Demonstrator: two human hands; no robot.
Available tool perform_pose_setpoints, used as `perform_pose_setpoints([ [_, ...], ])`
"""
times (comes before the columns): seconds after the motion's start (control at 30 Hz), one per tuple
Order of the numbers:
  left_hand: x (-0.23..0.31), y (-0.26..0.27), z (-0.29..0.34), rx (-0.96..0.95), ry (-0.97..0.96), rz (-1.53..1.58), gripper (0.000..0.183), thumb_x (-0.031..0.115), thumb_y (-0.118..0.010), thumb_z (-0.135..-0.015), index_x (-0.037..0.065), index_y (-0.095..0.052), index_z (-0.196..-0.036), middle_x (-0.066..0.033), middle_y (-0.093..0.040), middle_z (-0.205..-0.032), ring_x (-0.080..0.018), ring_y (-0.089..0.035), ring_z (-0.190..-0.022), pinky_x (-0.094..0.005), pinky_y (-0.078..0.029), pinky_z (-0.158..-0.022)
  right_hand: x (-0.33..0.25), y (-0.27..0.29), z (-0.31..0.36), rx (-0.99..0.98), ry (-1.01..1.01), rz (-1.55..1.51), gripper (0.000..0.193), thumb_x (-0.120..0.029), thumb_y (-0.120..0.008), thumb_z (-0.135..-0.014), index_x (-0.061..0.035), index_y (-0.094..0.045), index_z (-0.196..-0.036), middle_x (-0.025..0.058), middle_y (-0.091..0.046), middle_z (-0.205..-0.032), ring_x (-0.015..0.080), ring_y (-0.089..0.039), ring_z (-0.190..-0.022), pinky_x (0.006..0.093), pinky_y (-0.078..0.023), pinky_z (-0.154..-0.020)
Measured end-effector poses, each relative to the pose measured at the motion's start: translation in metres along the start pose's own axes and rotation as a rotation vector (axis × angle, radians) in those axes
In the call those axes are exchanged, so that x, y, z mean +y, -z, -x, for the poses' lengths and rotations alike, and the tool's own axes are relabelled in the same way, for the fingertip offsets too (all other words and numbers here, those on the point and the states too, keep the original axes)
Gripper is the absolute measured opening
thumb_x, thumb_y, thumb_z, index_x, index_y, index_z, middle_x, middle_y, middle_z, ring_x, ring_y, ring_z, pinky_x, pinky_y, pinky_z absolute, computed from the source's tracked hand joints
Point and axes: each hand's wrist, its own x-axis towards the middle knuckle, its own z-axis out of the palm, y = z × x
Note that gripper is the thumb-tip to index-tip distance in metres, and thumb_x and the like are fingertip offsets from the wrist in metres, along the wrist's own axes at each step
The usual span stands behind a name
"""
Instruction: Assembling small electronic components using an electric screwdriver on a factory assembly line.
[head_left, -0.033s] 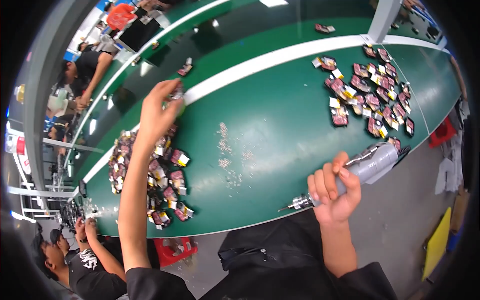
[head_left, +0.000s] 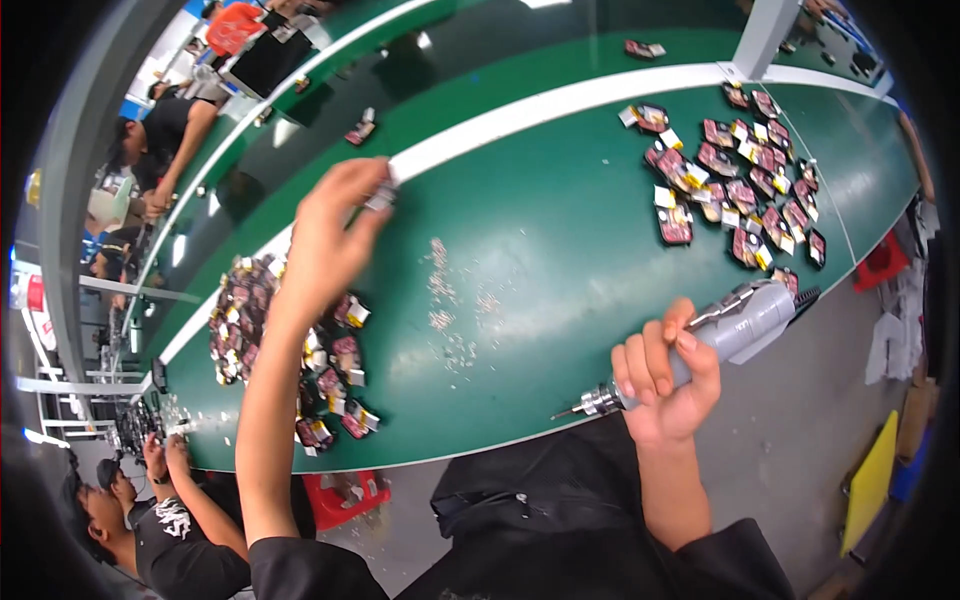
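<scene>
My left hand is raised over the far left part of the green table. Between its thumb and fingers is a small greyish part, blurred and partly hidden by the hand. Below my left forearm lies a heap of small black-and-reddish units with white and yellow tags. Near the front edge, my right hand is wrapped round a grey electric screwdriver. Its thin bit points left, held above the table edge. Small pale screw-like bits are strewn between the hands.
More such units lie spread at the right. A white rail runs along the far side, with single units beyond it. Co-workers sit at the left. A red stool stands below the front edge.
My left hand has moved slightly right and nearer with the small part in it. The right hand and screwdriver stay nearly still; the whole view has shifted a little.
</scene>
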Motion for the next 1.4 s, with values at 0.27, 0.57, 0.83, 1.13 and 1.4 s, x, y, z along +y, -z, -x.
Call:
perform_pose_setpoints([
  [0.27, 0.145, -0.067, 0.079, -0.306, -0.392, 0.215, 0.051, -0.008, -0.060, -0.062, -0.010, -0.056, -0.112, -0.0189, -0.055, -0.120, -0.0358, -0.056, -0.109, -0.0395, -0.051, -0.086, -0.011, 0.007, 0.017, -0.118, -0.082, 0.001, 0.011, -0.015, -0.040, -0.089, -0.0065, -0.047, -0.091, 0.0004, -0.037, -0.049, 0.0128, -0.038, -0.040, 0.0293, -0.038, -0.048],
  [0.57, 0.154, -0.075, 0.072, -0.272, -0.232, 0.287, 0.040, -0.008, -0.063, -0.064, -0.008, -0.061, -0.104, -0.0189, -0.059, -0.115, -0.0338, -0.059, -0.100, -0.0381, -0.052, -0.080, 0.001, 0.006, 0.050, -0.063, -0.189, 0.022, 0.011, -0.018, -0.042, -0.089, -0.0080, -0.044, -0.090, -0.0010, -0.038, -0.049, 0.0116, -0.037, -0.039, 0.0300, -0.040, -0.047],
  [0.83, 0.149, -0.087, 0.079, -0.060, -0.431, 0.041, 0.033, -0.004, -0.065, -0.063, -0.011, -0.062, -0.095, -0.0217, -0.064, -0.103, -0.0320, -0.065, -0.089, -0.0336, -0.056, -0.063, 0.019, 0.006, 0.059, 0.048, -0.227, 0.145, 0.011, -0.020, -0.043, -0.089, -0.0087, -0.044, -0.090, -0.0007, -0.038, -0.049, 0.0120, -0.038, -0.039, 0.0292, -0.039, -0.045],
  [1.13, 0.146, -0.094, 0.081, 0.033, -0.577, -0.076, 0.032, -0.002, -0.063, -0.055, -0.014, -0.063, -0.084, -0.0239, -0.065, -0.091, -0.0326, -0.066, -0.081, -0.0340, -0.057, -0.064, 0.024, 0.009, 0.061, 0.073, -0.168, 0.062, 0.011, -0.011, -0.045, -0.089, -0.0013, -0.046, -0.093, 0.0036, -0.040, -0.050, 0.0136, -0.039, -0.041, 0.0284, -0.037, -0.043],
  [1.4, 0.151, -0.098, 0.086, 0.073, -0.571, -0.042, 0.039, -0.001, -0.058, -0.047, -0.016, -0.061, -0.083, -0.0250, -0.064, -0.090, -0.0339, -0.066, -0.081, -0.0346, -0.057, -0.065, 0.021, 0.009, 0.061, 0.079, -0.183, 0.062, 0.012, -0.011, -0.043, -0.088, -0.0009, -0.045, -0.094, 0.0041, -0.039, -0.049, 0.0125, -0.035, -0.038, 0.0272, -0.036, -0.041],
])
